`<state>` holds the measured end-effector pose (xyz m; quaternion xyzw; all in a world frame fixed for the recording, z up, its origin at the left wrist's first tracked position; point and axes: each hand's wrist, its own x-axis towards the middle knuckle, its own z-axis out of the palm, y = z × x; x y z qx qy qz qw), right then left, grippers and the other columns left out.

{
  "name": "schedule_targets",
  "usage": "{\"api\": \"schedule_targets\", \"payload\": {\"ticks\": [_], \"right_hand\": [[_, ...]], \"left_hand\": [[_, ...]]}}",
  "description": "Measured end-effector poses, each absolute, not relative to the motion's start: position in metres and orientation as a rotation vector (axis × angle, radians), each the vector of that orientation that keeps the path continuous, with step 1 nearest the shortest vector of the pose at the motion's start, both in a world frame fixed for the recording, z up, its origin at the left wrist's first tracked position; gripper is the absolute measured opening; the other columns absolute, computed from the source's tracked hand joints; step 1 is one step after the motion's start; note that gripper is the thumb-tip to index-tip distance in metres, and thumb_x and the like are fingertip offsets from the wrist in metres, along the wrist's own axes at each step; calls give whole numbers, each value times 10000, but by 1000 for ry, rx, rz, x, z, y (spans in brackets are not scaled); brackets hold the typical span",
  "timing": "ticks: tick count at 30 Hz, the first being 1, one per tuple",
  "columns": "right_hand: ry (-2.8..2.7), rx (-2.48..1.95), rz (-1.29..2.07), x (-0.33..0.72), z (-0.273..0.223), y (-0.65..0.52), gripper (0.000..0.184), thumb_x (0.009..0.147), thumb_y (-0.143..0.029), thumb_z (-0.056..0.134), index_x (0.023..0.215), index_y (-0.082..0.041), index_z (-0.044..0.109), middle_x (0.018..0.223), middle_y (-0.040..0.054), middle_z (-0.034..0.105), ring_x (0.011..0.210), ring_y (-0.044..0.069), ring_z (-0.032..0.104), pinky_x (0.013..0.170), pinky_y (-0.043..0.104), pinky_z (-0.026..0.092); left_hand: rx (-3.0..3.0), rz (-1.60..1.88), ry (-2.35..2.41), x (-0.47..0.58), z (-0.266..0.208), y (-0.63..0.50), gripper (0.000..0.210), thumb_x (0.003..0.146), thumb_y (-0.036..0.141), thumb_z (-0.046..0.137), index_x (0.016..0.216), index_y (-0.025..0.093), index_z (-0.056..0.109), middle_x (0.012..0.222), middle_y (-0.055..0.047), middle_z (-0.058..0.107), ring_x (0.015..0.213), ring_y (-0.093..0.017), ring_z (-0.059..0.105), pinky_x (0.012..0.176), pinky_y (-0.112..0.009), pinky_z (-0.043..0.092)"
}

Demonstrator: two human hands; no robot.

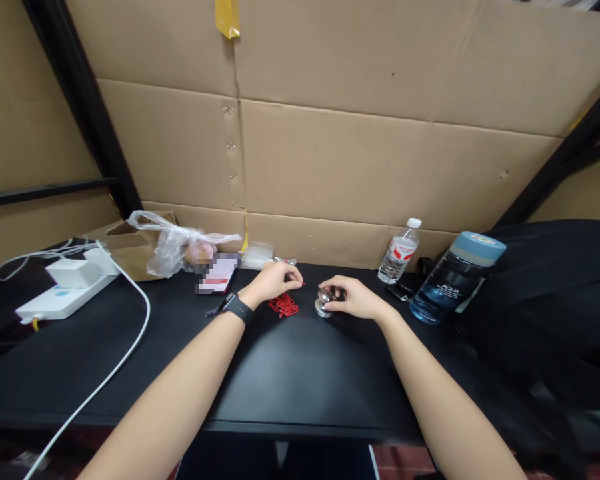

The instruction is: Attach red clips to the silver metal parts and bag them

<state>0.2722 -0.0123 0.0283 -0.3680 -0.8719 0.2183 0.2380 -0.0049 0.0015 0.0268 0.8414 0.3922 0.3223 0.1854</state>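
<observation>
My left hand (276, 281), with a dark watch (233, 305) on its wrist, pinches the end of a thin red cord between thumb and forefinger. Just beneath that hand, a tangled pile of red cords (284, 305) lies on the black table. To the right, my right hand (353, 297) has its fingers closed around the top of a small round silver metal piece (323, 308). The metal piece stands on the table and looks like stacked discs; its exact kind is unclear. Part of it is hidden by my fingers.
Behind my left hand lie a phone (218, 273) and a knotted plastic bag (173, 247). A white power strip (65, 297) with a trailing cable sits left. A water bottle (399, 252), a blue-lidded bottle (453, 280) and a black bag (545, 313) stand right. Cardboard (330, 167) walls the back.
</observation>
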Motion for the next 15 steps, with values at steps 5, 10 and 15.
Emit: {"api": "schedule_targets", "payload": {"ticks": [5, 10, 15], "right_hand": [[-1991, -956, 752, 254, 23, -15, 507, 759, -332, 791, 1237, -246, 646, 1171, 79, 666, 834, 174, 638, 616, 264, 522], [-1791, -890, 825, 231, 19, -23, 482, 728, -298, 815, 1173, -241, 638, 1161, 77, 678, 858, 182, 666, 605, 257, 535], [-1724, -864, 799, 223, 17, -26, 440, 695, -312, 847, 1078, -234, 645, 1148, 70, 691, 865, 187, 681, 595, 250, 525]], "left_hand": [[2197, 1113, 1105, 3, 24, 2, 155, 813, 340, 751, 907, 228, 800, 932, -29, 792, 906, -209, 719, 853, -298, 511], [2100, 1180, 1043, 16, 23, -3, 136, 806, 322, 753, 884, 222, 804, 890, -23, 788, 855, -206, 715, 852, -311, 516], [2147, 1306, 1075, 24, 22, -4, 74, 802, 291, 764, 822, 227, 794, 988, -42, 731, 933, -203, 675, 923, -344, 494]]}}
